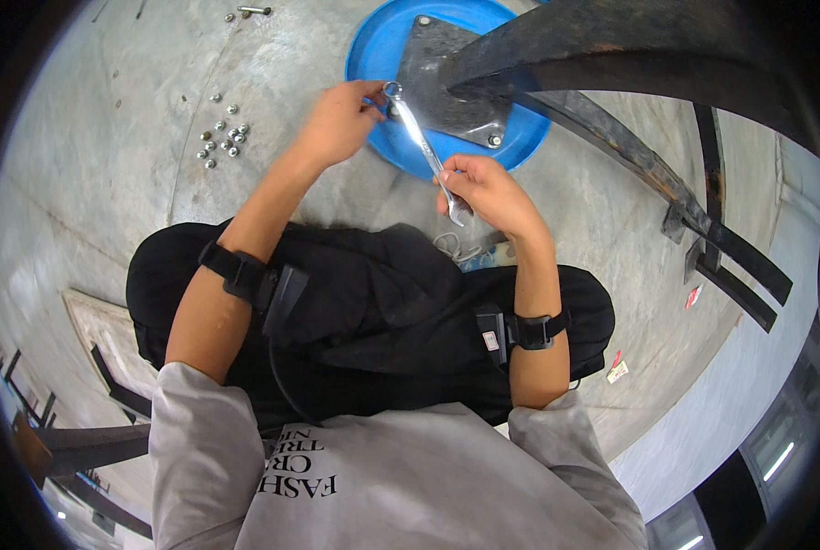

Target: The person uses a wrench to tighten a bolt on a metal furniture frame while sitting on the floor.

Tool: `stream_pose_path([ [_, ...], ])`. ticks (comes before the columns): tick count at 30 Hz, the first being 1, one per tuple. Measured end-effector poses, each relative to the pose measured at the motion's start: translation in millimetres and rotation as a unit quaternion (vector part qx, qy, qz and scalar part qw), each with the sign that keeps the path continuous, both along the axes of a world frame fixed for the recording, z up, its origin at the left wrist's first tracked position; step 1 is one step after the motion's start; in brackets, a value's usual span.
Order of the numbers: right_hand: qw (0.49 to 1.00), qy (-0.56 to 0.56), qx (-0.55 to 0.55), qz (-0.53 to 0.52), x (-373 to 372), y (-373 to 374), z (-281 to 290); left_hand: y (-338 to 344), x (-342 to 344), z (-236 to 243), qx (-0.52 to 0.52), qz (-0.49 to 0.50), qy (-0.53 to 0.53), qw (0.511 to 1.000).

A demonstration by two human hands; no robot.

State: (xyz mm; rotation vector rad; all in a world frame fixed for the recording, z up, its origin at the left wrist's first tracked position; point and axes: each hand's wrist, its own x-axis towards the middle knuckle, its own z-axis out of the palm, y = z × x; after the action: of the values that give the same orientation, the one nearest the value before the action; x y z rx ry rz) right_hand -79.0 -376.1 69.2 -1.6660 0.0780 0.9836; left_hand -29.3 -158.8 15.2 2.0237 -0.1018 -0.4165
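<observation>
My right hand [485, 191] is closed around the lower shank of a shiny combination wrench [415, 133]. Its open jaw points toward me, and its ring end lies by the left edge of a dark metal plate [447, 87]. Beside that ring end is my left hand [337, 121], thumb and fingers bent together; whatever they pinch is hidden. The plate sits over a round blue tray [367, 60] and is joined to a thick dark metal beam [602, 55]. A bolt with a nut [495, 140] stands at the plate's near right corner, and another bolt head [424, 20] at its far corner.
Several loose nuts [231, 135] lie on the concrete floor left of my left hand. A bolt [254, 10] rests farther off. Curved metal legs [685, 197] reach across the right side. A white cord [456, 247] lies near my knees.
</observation>
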Motion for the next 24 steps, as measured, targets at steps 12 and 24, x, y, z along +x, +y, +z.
stream_pose_path([
  [12,0.989,0.119,0.014,0.084,-8,11,-13,-5,-5,1,-0.010,-0.044,0.039,0.998],
  [24,0.990,0.105,-0.023,0.092,-9,12,-24,-6,-4,-2,0.010,-0.037,0.011,0.999],
])
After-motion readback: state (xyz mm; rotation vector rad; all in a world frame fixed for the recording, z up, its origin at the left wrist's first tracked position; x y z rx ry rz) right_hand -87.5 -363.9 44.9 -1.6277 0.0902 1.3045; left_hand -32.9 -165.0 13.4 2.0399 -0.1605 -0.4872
